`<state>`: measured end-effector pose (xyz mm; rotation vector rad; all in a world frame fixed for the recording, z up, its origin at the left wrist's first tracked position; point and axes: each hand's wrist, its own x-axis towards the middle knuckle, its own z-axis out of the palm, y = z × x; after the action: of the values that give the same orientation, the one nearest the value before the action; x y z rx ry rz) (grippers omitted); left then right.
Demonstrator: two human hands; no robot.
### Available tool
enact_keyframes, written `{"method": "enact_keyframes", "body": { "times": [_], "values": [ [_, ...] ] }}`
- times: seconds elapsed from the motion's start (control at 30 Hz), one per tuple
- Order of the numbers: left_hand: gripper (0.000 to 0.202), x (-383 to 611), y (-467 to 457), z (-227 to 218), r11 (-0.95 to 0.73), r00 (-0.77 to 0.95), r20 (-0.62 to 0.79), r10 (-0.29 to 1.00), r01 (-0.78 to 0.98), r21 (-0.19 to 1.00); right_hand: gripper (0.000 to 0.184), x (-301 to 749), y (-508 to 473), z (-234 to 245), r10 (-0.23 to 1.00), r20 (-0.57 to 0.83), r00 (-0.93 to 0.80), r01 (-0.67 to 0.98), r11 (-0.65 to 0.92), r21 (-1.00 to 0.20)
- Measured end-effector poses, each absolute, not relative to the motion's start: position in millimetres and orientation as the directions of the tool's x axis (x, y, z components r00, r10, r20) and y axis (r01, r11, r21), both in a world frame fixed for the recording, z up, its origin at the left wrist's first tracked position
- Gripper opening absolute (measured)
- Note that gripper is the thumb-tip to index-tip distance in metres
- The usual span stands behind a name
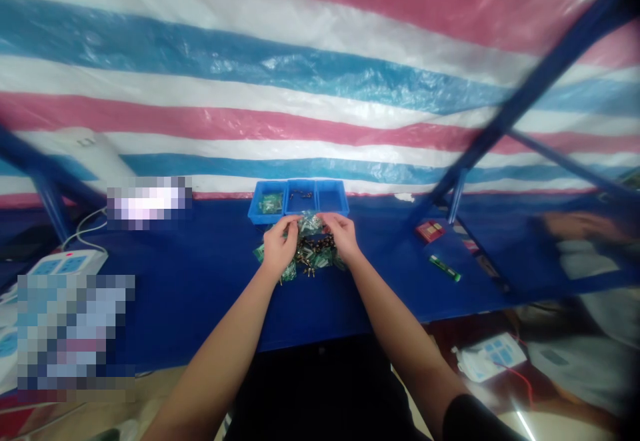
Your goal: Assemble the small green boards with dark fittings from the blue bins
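Observation:
Over the middle of the blue table, my left hand (281, 243) and my right hand (342, 234) face each other with fingers pinched. Between them is a small clear plastic bag (310, 222), its two sides at my fingertips. Just below lies a pile of small brass-and-dark metal parts (307, 254) mixed with green-and-clear packets (327, 256); their exact kind is too small to make out. Behind my hands stand joined blue bins (257, 215). The left bin holds green-and-clear packets (271, 202), and a few small metal pieces (301, 195) lie in the middle one.
A red box (429, 230) and a green packet (445, 268) lie to the right on the blue table (200, 281). White power strips (75, 267) are at far left, with another (493, 357) at lower right. Blue frame bars (480, 141) slant past the striped sheet (300, 81).

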<state>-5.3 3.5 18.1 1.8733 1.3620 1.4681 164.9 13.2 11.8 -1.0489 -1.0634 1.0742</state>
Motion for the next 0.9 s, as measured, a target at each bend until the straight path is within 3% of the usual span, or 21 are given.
{"method": "enact_keyframes", "body": {
  "times": [0.3, 0.47, 0.6, 0.73, 0.9],
  "values": [
    [0.024, -4, 5, 17, -0.461, -0.022, 0.519, 0.854, 0.43, 0.776, 0.028, 164, 14, 9, 0.972, 0.208, 0.105, -0.069, 0.216, -0.974],
    [0.046, -3, 4, 19, -0.454, 0.002, 0.495, 0.869, 0.399, 0.796, 0.024, 164, 13, 9, 0.952, 0.286, 0.107, -0.033, 0.291, -0.956],
    [0.028, -3, 5, 16, -0.437, 0.041, 0.462, 0.886, 0.406, 0.802, 0.024, 164, 13, 9, 0.944, 0.315, 0.097, -0.057, 0.321, -0.945],
    [0.029, -6, 13, 10, -0.365, -0.105, 0.406, 0.908, 0.282, 0.887, 0.033, 165, 13, 9, 0.962, 0.254, 0.099, -0.09, 0.263, -0.961],
    [0.044, -20, 32, 6, -0.305, -0.354, 0.324, 0.877, 0.11, 0.946, 0.029, 166, 14, 7, 0.971, 0.219, 0.092, -0.067, 0.226, -0.972]
  ]
}}
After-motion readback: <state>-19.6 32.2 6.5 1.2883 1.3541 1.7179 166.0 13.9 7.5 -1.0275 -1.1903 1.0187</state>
